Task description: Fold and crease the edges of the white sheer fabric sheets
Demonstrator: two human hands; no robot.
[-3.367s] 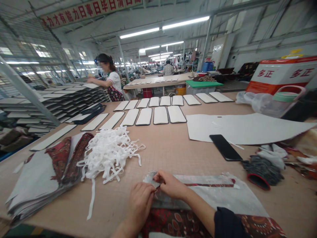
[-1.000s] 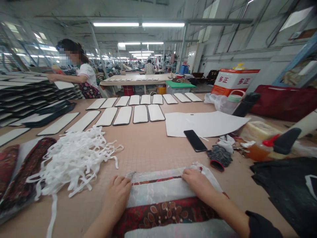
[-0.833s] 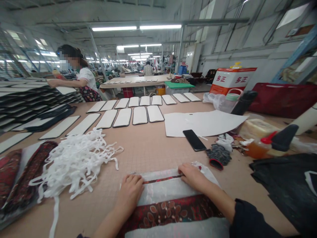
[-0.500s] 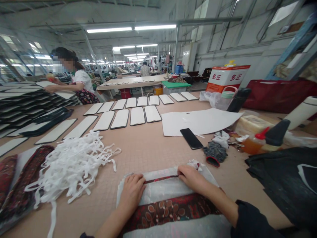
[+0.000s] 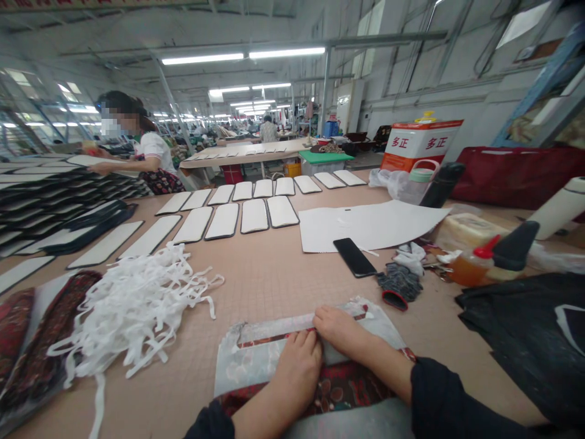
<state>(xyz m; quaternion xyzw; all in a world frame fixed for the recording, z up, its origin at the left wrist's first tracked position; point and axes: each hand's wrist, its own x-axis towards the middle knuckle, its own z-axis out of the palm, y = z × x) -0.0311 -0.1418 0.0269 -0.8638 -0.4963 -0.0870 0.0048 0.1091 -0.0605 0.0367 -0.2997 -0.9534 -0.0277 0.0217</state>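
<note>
A patterned fabric panel [image 5: 347, 387], dark red and brown with a whitish backing, lies on the table directly in front of me. Along its far edge runs a narrow folded strip showing the red pattern. My left hand [image 5: 299, 372] rests at the middle of this fold, its fingers bent together on the fabric. Just beyond it, my right hand [image 5: 340, 329] grips the same fold, fingertips pressed in at the edge. The two hands nearly touch. Both thumbs are largely hidden.
Tangled white strips [image 5: 141, 305] lie to the left. Behind stand rows of white panels [image 5: 222, 221]. A black phone [image 5: 354, 257], a grey glove [image 5: 400, 283], a bottle of amber liquid [image 5: 473, 265] and a dark bag [image 5: 521, 329] are at right. A co-worker [image 5: 153, 152] handles a panel at far left.
My left hand has slid right along the fold, from the fabric's left part to its middle. My right hand has shifted slightly left, so the hands are now close together.
</note>
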